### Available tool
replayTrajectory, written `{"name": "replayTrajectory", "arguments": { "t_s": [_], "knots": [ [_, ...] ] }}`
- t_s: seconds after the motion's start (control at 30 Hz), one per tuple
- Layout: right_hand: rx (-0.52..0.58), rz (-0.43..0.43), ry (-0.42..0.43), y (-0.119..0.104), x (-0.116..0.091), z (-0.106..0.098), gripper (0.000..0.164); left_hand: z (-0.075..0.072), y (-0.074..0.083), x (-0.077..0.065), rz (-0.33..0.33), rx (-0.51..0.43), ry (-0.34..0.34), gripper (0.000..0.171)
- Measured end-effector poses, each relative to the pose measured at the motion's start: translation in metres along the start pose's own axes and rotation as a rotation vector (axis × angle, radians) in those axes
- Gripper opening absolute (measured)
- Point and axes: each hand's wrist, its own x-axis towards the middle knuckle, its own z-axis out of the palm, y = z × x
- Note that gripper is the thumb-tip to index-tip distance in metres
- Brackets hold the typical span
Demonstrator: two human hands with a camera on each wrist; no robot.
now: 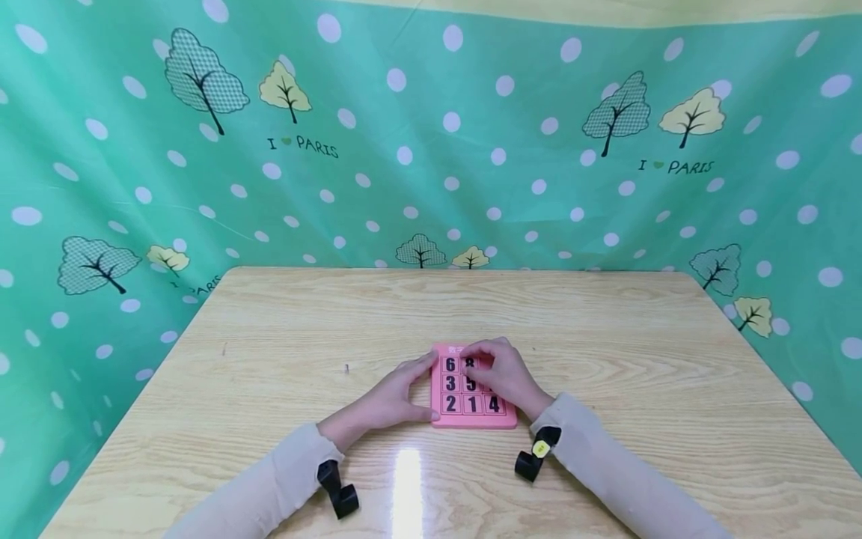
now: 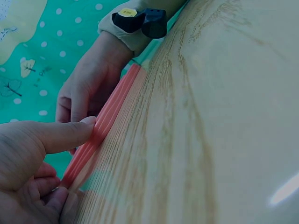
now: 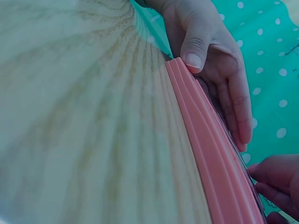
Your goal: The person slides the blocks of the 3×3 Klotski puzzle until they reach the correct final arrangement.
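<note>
A pink number slide puzzle (image 1: 474, 421) lies flat on the table, its square tiles bearing black digits such as 6, 3, 5, 2, 1 and 4. Along its left side my left hand (image 1: 390, 398) grips the frame, thumb at the near corner and fingers at the far corner. My right hand (image 1: 506, 374) is over the upper right of the puzzle, fingertips touching the tiles around the 8 and covering some of them. The left wrist view shows the puzzle's layered edge (image 2: 105, 116) from the side. Right-hand fingers (image 3: 278, 175) bend toward the tile face in the right wrist view.
A wood-grain table (image 1: 303, 322) surrounds the puzzle. Behind it hangs a green dotted curtain (image 1: 431, 97) with printed trees. Both sleeved wrists carry black camera mounts (image 1: 339, 490). A small dark mark (image 1: 346, 368) shows on the table left of the puzzle.
</note>
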Motion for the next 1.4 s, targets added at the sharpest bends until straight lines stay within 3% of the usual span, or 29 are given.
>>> {"name": "replayTrajectory", "arguments": {
  "t_s": [0.8,1.4],
  "knots": [
    [0.008,-0.003,-0.015,-0.002,0.003,0.001,0.023,0.0,-0.003,0.0,0.006,-0.007,-0.003,0.095],
    [-0.007,0.014,0.019,0.011,-0.008,-0.016,0.024,0.001,0.001,0.0,-0.012,0.017,0.003,0.096]
  ]
}}
